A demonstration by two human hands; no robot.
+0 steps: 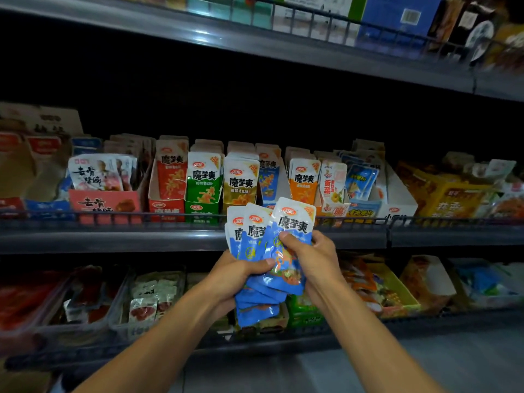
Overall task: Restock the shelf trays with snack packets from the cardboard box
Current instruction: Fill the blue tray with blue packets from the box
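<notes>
Blue-and-white snack packets (272,251) sit fanned in a thick bunch in front of the middle shelf rail (170,219), held up by both hands. The left hand (238,275) wraps the bunch from the left and below, thumb curled across the front of the lower packets. The right hand (314,253) grips the frontmost packet from the right, its thumb pressed onto the packet's face and its fingers curled behind. More blue packets droop below the hands.

Just behind and above the bunch, on the middle shelf, stand upright display trays of like-branded packets: a red tray (167,207), a green tray (202,208), a yellow-packet row (241,185), a blue-packet row (268,180) and an orange-packet row (304,182). Left of them is a pink tray (105,205) of white packets. The lower shelf holds clear bins (85,304) of dark red packets.
</notes>
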